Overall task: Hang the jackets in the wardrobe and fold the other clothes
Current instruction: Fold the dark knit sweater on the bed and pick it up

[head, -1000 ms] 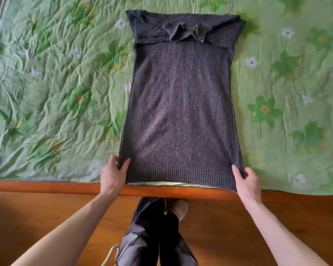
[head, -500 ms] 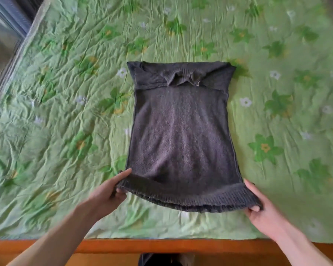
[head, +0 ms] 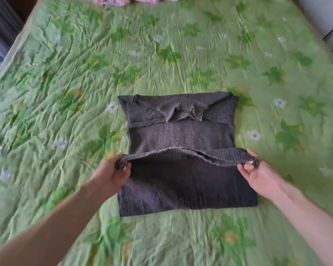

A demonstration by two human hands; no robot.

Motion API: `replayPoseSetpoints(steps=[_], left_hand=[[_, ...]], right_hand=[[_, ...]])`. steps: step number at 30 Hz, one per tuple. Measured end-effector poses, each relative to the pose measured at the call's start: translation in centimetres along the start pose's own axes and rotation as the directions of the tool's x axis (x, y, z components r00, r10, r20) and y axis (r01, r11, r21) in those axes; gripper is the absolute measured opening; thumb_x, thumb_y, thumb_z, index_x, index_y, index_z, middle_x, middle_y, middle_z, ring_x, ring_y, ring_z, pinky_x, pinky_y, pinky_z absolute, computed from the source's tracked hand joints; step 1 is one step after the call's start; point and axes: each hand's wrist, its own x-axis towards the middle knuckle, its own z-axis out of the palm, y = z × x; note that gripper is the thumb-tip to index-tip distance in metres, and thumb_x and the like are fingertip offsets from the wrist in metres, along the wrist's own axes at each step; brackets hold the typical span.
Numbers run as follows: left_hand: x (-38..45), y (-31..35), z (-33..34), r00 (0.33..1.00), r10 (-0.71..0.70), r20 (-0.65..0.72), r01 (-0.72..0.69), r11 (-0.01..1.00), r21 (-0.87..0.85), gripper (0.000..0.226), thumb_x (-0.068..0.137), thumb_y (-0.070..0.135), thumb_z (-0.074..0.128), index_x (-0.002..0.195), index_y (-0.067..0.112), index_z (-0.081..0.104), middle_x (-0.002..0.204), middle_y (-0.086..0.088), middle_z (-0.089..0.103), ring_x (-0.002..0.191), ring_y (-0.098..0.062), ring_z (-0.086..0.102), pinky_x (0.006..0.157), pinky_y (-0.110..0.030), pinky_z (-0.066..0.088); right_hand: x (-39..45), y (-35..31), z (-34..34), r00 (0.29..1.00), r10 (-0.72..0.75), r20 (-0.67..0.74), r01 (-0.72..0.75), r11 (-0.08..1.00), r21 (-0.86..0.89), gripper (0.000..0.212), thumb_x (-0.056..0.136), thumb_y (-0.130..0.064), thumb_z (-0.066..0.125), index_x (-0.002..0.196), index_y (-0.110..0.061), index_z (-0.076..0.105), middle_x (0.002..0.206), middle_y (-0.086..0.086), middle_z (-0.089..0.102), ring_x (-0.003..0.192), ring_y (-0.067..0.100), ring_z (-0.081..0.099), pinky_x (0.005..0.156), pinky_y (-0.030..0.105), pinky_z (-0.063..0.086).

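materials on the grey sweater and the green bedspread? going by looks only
Grey sweater: looks like a knit, wool or acrylic, can't tell which; matte, slightly fuzzy, with a ribbed hem pinched between the left hand and right hand. Green bedspread: looks like thin woven cotton or a blend, printed with flowers; fine crinkles all over and a faint sheen suggest light quilted fabric.

A wrinkled green bedspread (head: 65,93) with flower print covers the bed. Pink fabric (head: 123,0) lies at its far edge.
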Motion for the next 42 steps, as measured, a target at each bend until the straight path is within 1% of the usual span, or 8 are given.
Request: replayPoseSetpoints(steps=[7, 12, 16, 18, 20, 24, 33, 42], left_hand=[[4.5, 3.1, 2.4, 0.997, 0.028, 0.076, -0.021, 0.995, -0.097, 0.020, 0.109, 0.022, 0.053, 0.095, 0.008, 0.056, 0.063, -0.005, 0.070, 0.068, -0.016, 0.075, 0.055, -0.025, 0.062], [6.1, 2.6, 2.6, 0.972, 0.167, 0.164, -0.161, 0.986, -0.047, 0.048, 0.111, 0.045, 0.041, 0.140, 0.007, 0.042, 0.126, -0.016, 0.072, 0.118, -0.032, 0.069, 0.099, -0.044, 0.055], [6.7, 0.4, 3.2, 0.808, 0.566, 0.166, -0.573, 0.687, 0.447, 0.028, 0.107, 0.031, 0.053, 0.128, 0.013, 0.052, 0.122, -0.010, 0.070, 0.106, -0.026, 0.072, 0.083, -0.039, 0.057], [7.1, -0.5, 3.1, 0.615, 0.675, 0.408, -0.684, 0.200, 0.701, 0.025, 0.104, 0.028, 0.057, 0.128, 0.020, 0.058, 0.121, -0.002, 0.067, 0.105, -0.022, 0.065, 0.085, -0.040, 0.054], [7.9, -1.5, 2.7, 0.490, 0.581, 0.649, -0.621, -0.290, 0.728, 0.037, 0.107, 0.033, 0.052, 0.141, 0.020, 0.056, 0.142, 0.000, 0.059, 0.129, -0.024, 0.055, 0.105, -0.047, 0.048], [8.0, -3.8, 1.3, 0.495, 0.422, 0.759, -0.420, -0.649, 0.634, 0.066, 0.108, 0.055, 0.030, 0.163, 0.020, 0.032, 0.172, -0.007, 0.025, 0.161, -0.029, 0.018, 0.128, -0.052, 0.022], [3.4, -7.0, -5.3, 0.401, 0.223, 0.888, -0.435, -0.807, 0.399, 0.082, 0.099, 0.066, 0.050, 0.157, 0.008, 0.044, 0.164, -0.015, 0.039, 0.150, -0.035, 0.041, 0.123, -0.054, 0.031], [2.6, -8.3, -6.0, 0.524, 0.150, 0.839, -0.333, -0.870, 0.363, 0.089, 0.089, 0.048, 0.053, 0.162, 0.004, 0.031, 0.170, -0.022, 0.025, 0.157, -0.040, 0.026, 0.124, -0.057, 0.029]], right_hand=[[5.9, -1.6, 4.4, 0.994, -0.023, -0.105, 0.029, 0.998, 0.052, 0.027, 0.112, -0.013, 0.037, 0.099, -0.020, 0.059, 0.054, -0.004, 0.066, 0.043, 0.002, 0.061, 0.054, 0.025, 0.060], [7.6, 0.2, 4.8, 0.986, -0.159, -0.058, 0.146, 0.972, -0.187, 0.040, 0.113, -0.030, 0.025, 0.128, -0.008, 0.056, 0.102, 0.006, 0.079, 0.075, 0.017, 0.078, 0.072, 0.032, 0.060], [8.7, 3.2, 4.0, 0.711, -0.615, 0.339, 0.595, 0.269, -0.757, 0.037, 0.101, -0.001, 0.042, 0.133, -0.015, 0.054, 0.121, 0.004, 0.068, 0.080, 0.008, 0.071, 0.076, 0.032, 0.054], [9.8, 3.6, 3.6, 0.458, -0.548, 0.700, 0.683, -0.288, -0.672, 0.034, 0.102, -0.012, 0.046, 0.133, -0.015, 0.060, 0.131, 0.004, 0.064, 0.108, 0.022, 0.064, 0.096, 0.038, 0.049], [10.8, 3.6, 3.6, 0.438, -0.351, 0.828, 0.634, -0.533, -0.561, 0.045, 0.106, -0.035, 0.042, 0.146, -0.020, 0.055, 0.154, 0.003, 0.051, 0.140, 0.026, 0.048, 0.114, 0.040, 0.037], [11.7, 3.8, 3.5, 0.670, -0.259, 0.696, 0.499, -0.537, -0.680, 0.070, 0.102, -0.064, 0.014, 0.166, -0.036, 0.011, 0.174, -0.007, 0.004, 0.161, 0.019, 0.006, 0.128, 0.048, 0.014], [8.2, 4.9, -4.8, 0.227, -0.161, 0.960, 0.714, -0.643, -0.277, 0.053, 0.109, -0.043, 0.040, 0.156, -0.019, 0.044, 0.161, 0.011, 0.039, 0.148, 0.028, 0.042, 0.117, 0.049, 0.038], [7.0, 4.2, -8.6, 0.388, 0.132, 0.912, 0.666, -0.724, -0.178, 0.091, 0.093, -0.055, 0.057, 0.166, -0.015, 0.019, 0.174, 0.008, 0.012, 0.160, 0.028, 0.016, 0.123, 0.048, 0.024]])
